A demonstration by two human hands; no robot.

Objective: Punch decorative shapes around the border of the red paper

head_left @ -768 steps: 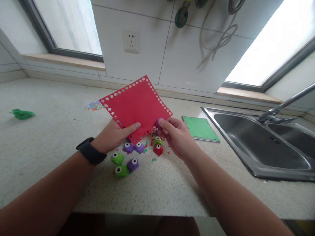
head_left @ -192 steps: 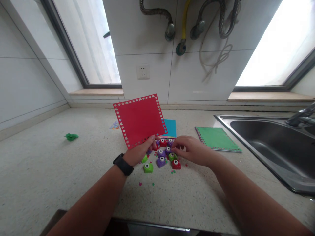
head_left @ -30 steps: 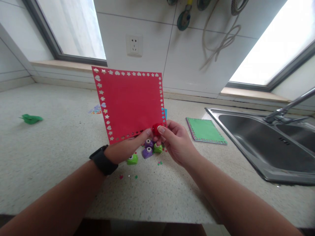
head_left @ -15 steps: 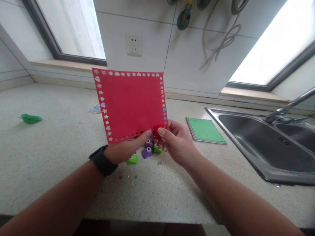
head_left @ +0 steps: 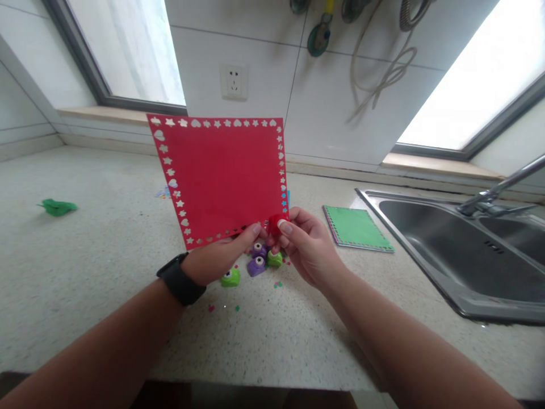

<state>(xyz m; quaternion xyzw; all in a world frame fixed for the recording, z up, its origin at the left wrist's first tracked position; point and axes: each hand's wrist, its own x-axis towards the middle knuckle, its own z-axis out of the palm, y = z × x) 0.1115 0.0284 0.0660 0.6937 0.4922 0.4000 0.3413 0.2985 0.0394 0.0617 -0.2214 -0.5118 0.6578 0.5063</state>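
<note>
A red paper sheet (head_left: 225, 176) stands raised over the counter, with star, heart and flower holes along its edges. My left hand (head_left: 225, 253), with a black watch at the wrist, grips its lower edge, thumb in front. At the sheet's lower right corner, my right hand (head_left: 306, 241) is closed on a small red punch (head_left: 276, 224), thumb on top. Below the hands lie purple punches (head_left: 256, 266) and a green punch (head_left: 275, 259). Another green punch (head_left: 230, 278) sits further left. Part of a blue sheet (head_left: 288, 199) shows behind the red one.
Green punched paper (head_left: 360, 227) lies on a stack beside the metal sink (head_left: 426, 244) at right. A crumpled green piece (head_left: 57, 207) is at far left on the counter (head_left: 106, 255). Small paper cut-outs (head_left: 278, 284) are scattered near the punches.
The red sheet's left side has shifted slightly left and up, and the sheet looks a little flatter to view. The red punch has moved slightly right. Both hands keep their hold.
</note>
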